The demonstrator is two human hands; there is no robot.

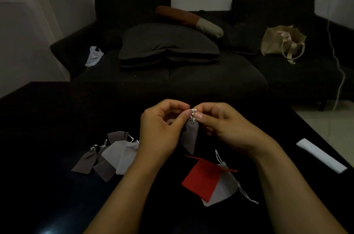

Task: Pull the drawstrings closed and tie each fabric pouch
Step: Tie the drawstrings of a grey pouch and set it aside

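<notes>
A small grey-brown fabric pouch (189,137) hangs in the air above the black table (47,119), its mouth gathered. My left hand (162,128) and my right hand (224,126) both pinch its pale drawstring (193,112) at the top, fingertips almost touching. To the left lies a pile of several brown and light grey pouches (109,155) with cinched tops. In front of my right forearm a red pouch (203,178) lies flat over a light grey pouch (224,189), whose white strings trail out.
A folded white strip (321,155) lies near the table's right edge. Beyond the table stands a dark sofa (191,73) with cushions, a beige tote bag (281,42) and a white plastic bag (94,55). A white cable (337,65) hangs at right.
</notes>
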